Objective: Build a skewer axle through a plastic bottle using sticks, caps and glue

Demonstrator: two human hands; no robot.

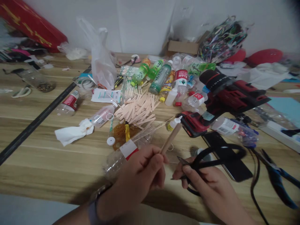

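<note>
Between the thumb and fingers of my left hand (pixel 147 168) is a flat wooden craft stick (pixel 172 137), tilted up to the right. My right hand (pixel 206 182) grips black-handled scissors (pixel 220 154) around the blade end, with the metal tips pointing left towards my left hand. The scissors and the stick are apart. Just behind my left hand lies a clear plastic bottle (pixel 117 159) with a white and red label. A pile of similar craft sticks (pixel 140 107) is spread farther back on the table.
A red and black cordless drill (pixel 225 97) stands right of centre, near a black phone (pixel 231 159) and blue-handled pliers (pixel 278 178). Several plastic bottles (pixel 161 76) crowd the back. A white plastic bag (pixel 103 62) stands behind the sticks. A black strip (pixel 44 115) crosses the table's left side.
</note>
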